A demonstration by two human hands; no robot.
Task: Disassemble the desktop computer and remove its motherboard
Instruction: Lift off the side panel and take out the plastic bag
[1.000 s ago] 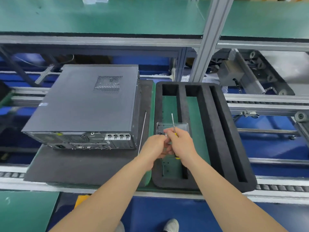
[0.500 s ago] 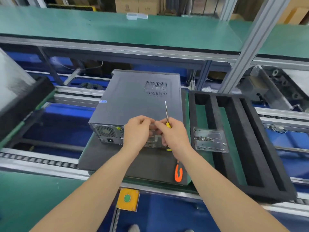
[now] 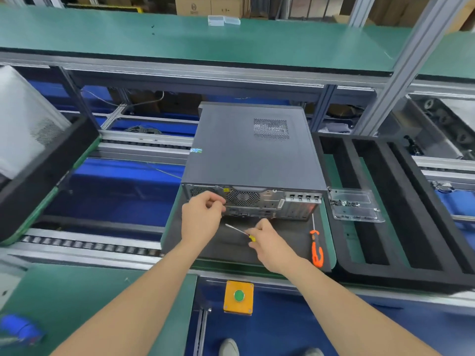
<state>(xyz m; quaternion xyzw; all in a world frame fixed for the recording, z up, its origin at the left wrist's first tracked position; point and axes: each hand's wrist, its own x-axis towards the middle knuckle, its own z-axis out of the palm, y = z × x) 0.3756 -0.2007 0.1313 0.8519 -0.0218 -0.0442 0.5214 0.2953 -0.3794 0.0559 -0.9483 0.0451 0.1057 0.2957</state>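
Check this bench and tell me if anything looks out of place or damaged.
Nothing stands out. The computer lies flat on the mat, case closed. The orange screwdriver lies beside it, the clear screw tray sits in the foam insert, and the right hand holds a small screwdriver.

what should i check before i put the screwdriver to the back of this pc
1. Tool in hand: ok, right hand grips the yellow-handled screwdriver.
2. Tip seated: not ok, it hangs over the mat, off the rear panel.
3. Computer case steadied: cannot tell, left hand is at the rear panel, grip unclear.
4. Case flat on mat: ok.
5. Clear tray for screws: ok, beside the case.
6. Bit fit: cannot tell.
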